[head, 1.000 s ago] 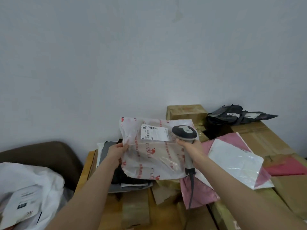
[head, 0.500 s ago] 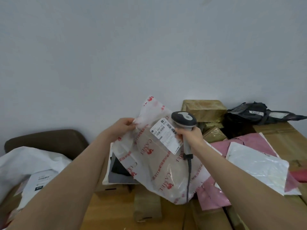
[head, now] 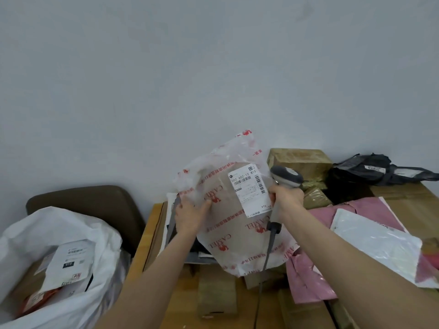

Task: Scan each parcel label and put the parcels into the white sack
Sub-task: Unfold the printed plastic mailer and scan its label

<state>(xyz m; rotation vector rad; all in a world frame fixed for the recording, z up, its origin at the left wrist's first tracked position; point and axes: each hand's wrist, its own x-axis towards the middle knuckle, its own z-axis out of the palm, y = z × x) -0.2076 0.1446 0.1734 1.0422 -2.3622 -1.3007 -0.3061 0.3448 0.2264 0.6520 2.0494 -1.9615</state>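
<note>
Our left hand [head: 190,216] gripped the parcel [head: 237,222] by its edge, label [head: 249,189] facing us; our right hand [head: 286,200] clasped the scanner [head: 286,178] beside it, above the table [head: 152,233].

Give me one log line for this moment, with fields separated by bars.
left hand: holds printed parcel | right hand: holds scanner beside label | white sack: open, parcels inside

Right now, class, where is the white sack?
In the head view, the white sack sits at lower left, in front of the brown chair and left of the wooden table, open with parcels inside.
</note>
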